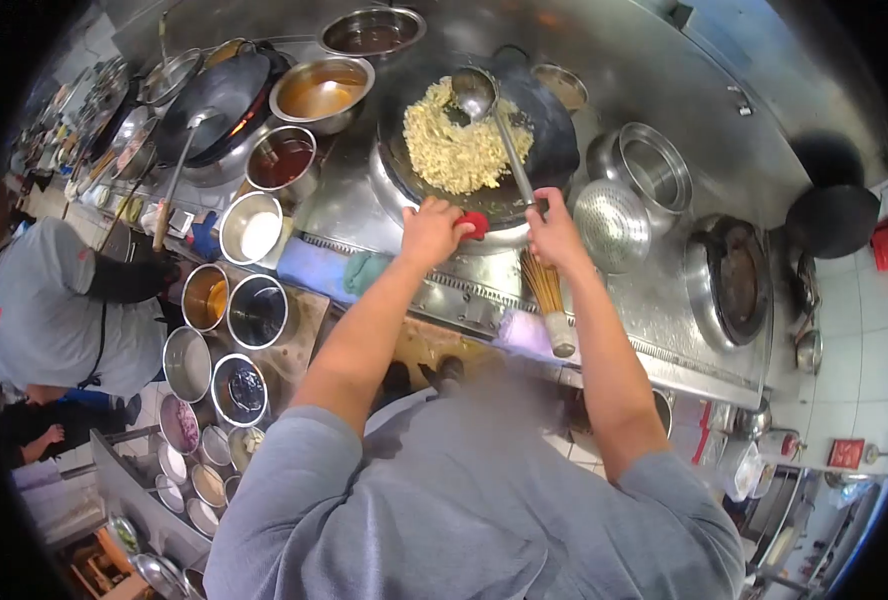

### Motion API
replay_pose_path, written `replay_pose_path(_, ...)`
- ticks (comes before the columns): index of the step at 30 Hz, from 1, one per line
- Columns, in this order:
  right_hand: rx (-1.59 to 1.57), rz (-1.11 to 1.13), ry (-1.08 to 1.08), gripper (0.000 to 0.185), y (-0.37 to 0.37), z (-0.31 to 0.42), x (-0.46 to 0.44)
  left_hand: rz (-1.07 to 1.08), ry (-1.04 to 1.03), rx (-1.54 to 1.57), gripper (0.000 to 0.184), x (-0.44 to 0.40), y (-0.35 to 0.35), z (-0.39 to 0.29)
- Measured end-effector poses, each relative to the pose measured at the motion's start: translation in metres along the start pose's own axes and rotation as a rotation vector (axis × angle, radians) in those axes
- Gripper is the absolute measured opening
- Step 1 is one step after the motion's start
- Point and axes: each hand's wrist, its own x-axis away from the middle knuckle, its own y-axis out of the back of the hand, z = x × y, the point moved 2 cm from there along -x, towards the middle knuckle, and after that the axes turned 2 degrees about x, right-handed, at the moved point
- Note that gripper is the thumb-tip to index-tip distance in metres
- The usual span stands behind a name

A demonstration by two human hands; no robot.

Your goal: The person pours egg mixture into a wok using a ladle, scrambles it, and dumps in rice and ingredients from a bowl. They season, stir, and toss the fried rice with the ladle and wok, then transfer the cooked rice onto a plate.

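Observation:
A black wok (554, 145) sits on the steel range in front of me, with a yellow, rice-like mass of food (454, 160) in it. My right hand (557, 232) is closed round the handle of a long ladle (476, 92), whose bowl rests in the far part of the food. At the wok's near rim, my left hand (431, 232) grips a red cloth (474, 225); what lies under the cloth is hidden. Just below my right hand is a bamboo brush (542, 285).
Steel bowls of liquids, such as one with amber liquid (324, 92), stand left of the wok. To the right are a perforated strainer (611, 226) and a second burner (729, 280). A green cloth (364, 272) lies on the front edge. Another person (54, 300) works at left.

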Motion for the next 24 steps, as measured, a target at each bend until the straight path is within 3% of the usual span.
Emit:
replay_pose_path(3,-0.21,0.118,-0.054,0.027,0.038,0.001,0.08,0.041,-0.051,0.017,0.031,-0.003,-0.004,0.005)
replay_pose_path(5,-0.797,0.267,-0.313,0.027,0.041,-0.026,0.119,0.06,-0.033,0.021,0.032,-0.005,-0.007,0.005)
replay_pose_path(6,-0.797,0.287,-0.311,0.027,0.035,-0.052,0.099,0.088,-0.029,0.034,0.033,-0.005,-0.007,0.005)
replay_pose_path(8,-1.231,0.523,-0.428,0.027,0.008,-0.118,0.064,0.098,-0.046,0.047,0.034,-0.001,-0.009,0.007)
replay_pose_path(10,-0.864,0.237,-0.367,0.025,-0.002,-0.096,0.019,0.1,-0.05,0.055,0.034,-0.005,-0.008,0.01)
replay_pose_path(12,-0.345,0.052,-0.15,0.026,-0.011,-0.044,0.001,0.079,-0.056,0.057,0.034,-0.004,-0.009,0.01)
replay_pose_path(13,-0.35,0.043,-0.159,0.026,-0.012,-0.045,0.001,0.085,-0.042,0.028,0.033,-0.004,-0.006,0.007)
replay_pose_path(15,0.277,-0.149,0.279,0.027,-0.005,-0.03,0.002,0.065,-0.022,-0.005,0.033,-0.005,-0.007,0.005)
replay_pose_path(16,0.274,-0.155,0.281,0.027,0.001,-0.031,0.011,0.063,-0.028,-0.007,0.033,-0.005,-0.008,0.004)
replay_pose_path(18,-0.745,0.35,-0.293,0.028,0.009,-0.035,0.053,0.103,-0.004,-0.033,0.033,-0.006,-0.008,0.004)
replay_pose_path(19,-0.994,0.448,-0.376,0.027,0.007,-0.051,0.057,0.101,-0.007,-0.032,0.033,-0.008,-0.009,0.005)
replay_pose_path(22,-0.953,0.341,-0.412,0.028,-0.015,-0.082,0.02,0.09,-0.023,-0.059,0.033,-0.005,-0.014,0.005)
replay_pose_path(23,-0.564,0.156,-0.242,0.028,-0.017,-0.071,0.009,0.07,-0.023,-0.055,0.033,-0.008,-0.012,0.006)
replay_pose_path(24,-0.565,0.16,-0.254,0.028,-0.013,-0.07,0.0,0.058,-0.021,-0.051,0.033,-0.006,-0.011,0.004)
